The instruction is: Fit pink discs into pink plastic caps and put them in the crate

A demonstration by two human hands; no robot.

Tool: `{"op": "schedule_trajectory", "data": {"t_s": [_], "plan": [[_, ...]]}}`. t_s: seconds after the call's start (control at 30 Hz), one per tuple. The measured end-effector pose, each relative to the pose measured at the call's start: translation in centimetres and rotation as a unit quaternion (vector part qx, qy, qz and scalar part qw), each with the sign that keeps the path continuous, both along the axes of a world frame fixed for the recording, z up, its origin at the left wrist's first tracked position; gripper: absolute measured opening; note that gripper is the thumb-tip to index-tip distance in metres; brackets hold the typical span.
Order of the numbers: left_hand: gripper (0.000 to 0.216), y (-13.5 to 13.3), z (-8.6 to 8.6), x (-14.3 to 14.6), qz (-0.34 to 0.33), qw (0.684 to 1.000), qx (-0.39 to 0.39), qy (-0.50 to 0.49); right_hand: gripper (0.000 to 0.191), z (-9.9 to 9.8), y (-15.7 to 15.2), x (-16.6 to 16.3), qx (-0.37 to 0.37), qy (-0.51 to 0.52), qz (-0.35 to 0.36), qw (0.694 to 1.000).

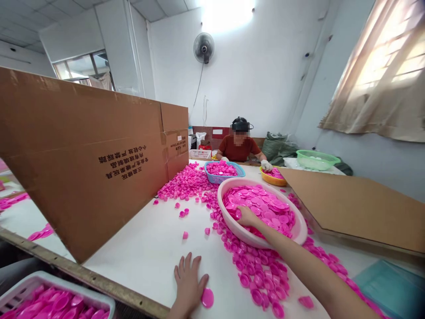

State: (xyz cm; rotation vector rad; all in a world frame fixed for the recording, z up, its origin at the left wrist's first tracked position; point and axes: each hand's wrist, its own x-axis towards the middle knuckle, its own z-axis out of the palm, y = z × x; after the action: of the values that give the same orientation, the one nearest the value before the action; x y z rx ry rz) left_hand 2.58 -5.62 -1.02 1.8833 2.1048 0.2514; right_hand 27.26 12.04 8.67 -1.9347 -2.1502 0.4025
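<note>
My left hand point(188, 283) rests on the white table with its fingers spread and holds nothing. Right beside its thumb lies a round pink plastic disc point(207, 298). My right hand point(247, 217) reaches into a large pale pink basin point(301, 230) filled with flat pink discs point(265, 201). Its fingers are closed around pink plastic discs point(235, 214) near the basin's left inner wall; how many cannot be made out. Small pink plastic cups point(262, 279) lie loose around the basin, with a few scattered on the tabletop between my hands.
A tall cardboard box point(83, 146) stands at left; a cardboard sheet point(358, 204) lies at right. A blue basket point(217, 178) and a yellow basin point(274, 180) hold pink pieces. A white basket point(109, 301) sits below the table edge. Across the table, a gloved person point(239, 148) works.
</note>
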Motion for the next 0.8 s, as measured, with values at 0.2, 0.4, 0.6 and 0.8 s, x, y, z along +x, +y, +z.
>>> {"op": "schedule_trajectory", "data": {"t_s": [0.2,0.4,0.6,0.8], "plan": [[0.054,-0.1,0.4,0.0,0.003,1.000,-0.007,-0.005,0.036,1.2,-0.8,1.5,0.028,0.000,-0.029,0.999],[0.053,-0.3,0.8,-0.2,-0.002,1.000,0.001,-0.025,0.036,2.9,0.0,1.9,0.066,-0.018,-0.041,0.997],[0.056,0.8,-0.1,-0.9,0.078,0.981,0.070,-0.163,0.035,8.6,-0.9,-4.1,0.186,0.019,0.047,0.981],[0.056,1.5,-1.0,-3.3,0.199,0.853,0.227,-0.426,0.039,0.9,-8.2,-15.5,0.065,0.146,0.230,0.960]]}}
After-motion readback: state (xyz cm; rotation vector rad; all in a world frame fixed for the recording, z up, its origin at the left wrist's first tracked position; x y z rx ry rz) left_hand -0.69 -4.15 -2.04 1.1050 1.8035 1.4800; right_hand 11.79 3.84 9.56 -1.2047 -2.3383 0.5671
